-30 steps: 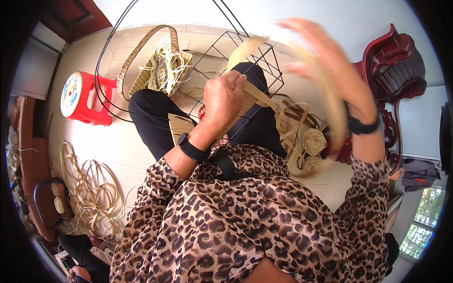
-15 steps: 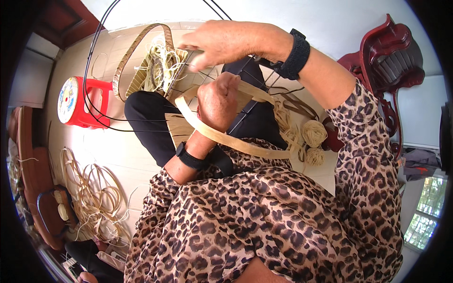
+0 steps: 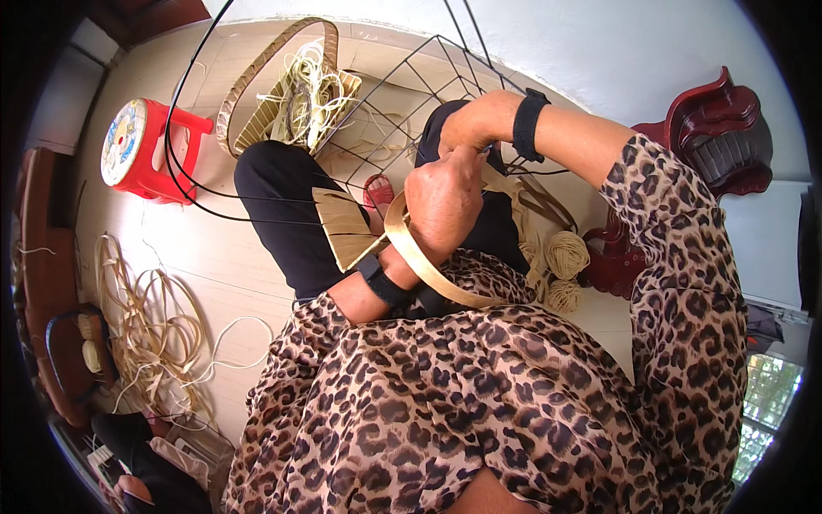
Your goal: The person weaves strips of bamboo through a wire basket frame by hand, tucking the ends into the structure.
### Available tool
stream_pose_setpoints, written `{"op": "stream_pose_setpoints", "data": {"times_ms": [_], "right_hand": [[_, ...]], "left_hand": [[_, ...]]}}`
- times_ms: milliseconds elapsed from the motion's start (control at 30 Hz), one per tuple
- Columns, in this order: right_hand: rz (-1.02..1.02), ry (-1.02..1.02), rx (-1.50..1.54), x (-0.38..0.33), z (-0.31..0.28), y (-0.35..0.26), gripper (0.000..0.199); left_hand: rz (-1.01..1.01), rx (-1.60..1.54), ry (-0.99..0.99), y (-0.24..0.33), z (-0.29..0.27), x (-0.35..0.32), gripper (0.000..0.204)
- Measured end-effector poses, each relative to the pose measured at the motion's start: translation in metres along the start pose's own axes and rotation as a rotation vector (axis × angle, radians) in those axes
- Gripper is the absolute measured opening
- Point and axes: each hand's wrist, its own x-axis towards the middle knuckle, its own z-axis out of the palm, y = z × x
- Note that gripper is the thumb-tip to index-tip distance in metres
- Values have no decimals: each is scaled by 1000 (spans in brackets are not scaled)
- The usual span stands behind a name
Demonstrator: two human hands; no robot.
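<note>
My left hand (image 3: 443,204) is closed in front of my lap. A flat tan strip (image 3: 424,267) loops around its wrist side and runs behind the fist, where the grip itself is hidden. My right hand (image 3: 479,122) meets it from above, fingers curled down against the left thumb. Something small and dark shows between the hands, too little to name. Around and beyond them stretches a black wire frame (image 3: 390,107). Tan strips wrapped side by side cover a section (image 3: 342,230) of it by my left knee.
Beyond my left knee stands a handled basket (image 3: 250,128) filled with pale fibres (image 3: 310,94). A red stool (image 3: 163,154) is farther left, with coiled strips (image 3: 154,325) on the floor nearer me. At right are balls of strip (image 3: 567,255) and dark red carved furniture (image 3: 706,128).
My right hand has come down and rightward from its raised, spread position to meet the left hand. The left hand sits farther right, and more of the wire frame shows. The view has shifted.
</note>
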Motion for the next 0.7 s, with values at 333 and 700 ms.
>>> {"op": "stream_pose_setpoints", "data": {"times_ms": [333, 700], "right_hand": [[-174, -162, 49, -4, 13, 21, 29], [-452, 764, 939, -51, -38, -3, 23]], "left_hand": [[-56, -15, 3, 10, 17, -2, 12], [-50, -15, -10, -1, 13, 2, 20]]}}
